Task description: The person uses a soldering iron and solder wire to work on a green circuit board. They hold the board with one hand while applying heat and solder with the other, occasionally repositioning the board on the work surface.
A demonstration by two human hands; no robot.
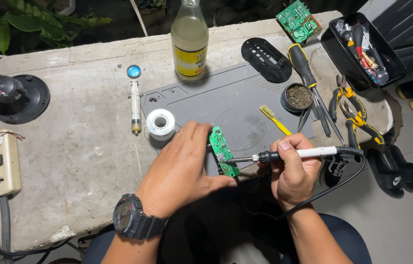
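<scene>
Green circuit board (223, 156) pinched in left hand (182, 171) fingers, soldering iron (284, 156) gripped by right hand (292, 173) fingers, yellow-labelled bottle (190, 41) behind.

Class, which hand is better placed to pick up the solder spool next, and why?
Left. The left hand lies right beside the solder spool, though it holds the green circuit board; the right hand grips the soldering iron.

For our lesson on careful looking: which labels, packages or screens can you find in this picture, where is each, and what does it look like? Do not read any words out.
Bottle label: yellow band with dark print, wrapped round the clear glass bottle at the far edge of the grey mat.
Watch face: round, dark, on the black wristwatch on the left hand's wrist.
Solder tin: small, round, open, beside the yellow toothbrush.
</scene>
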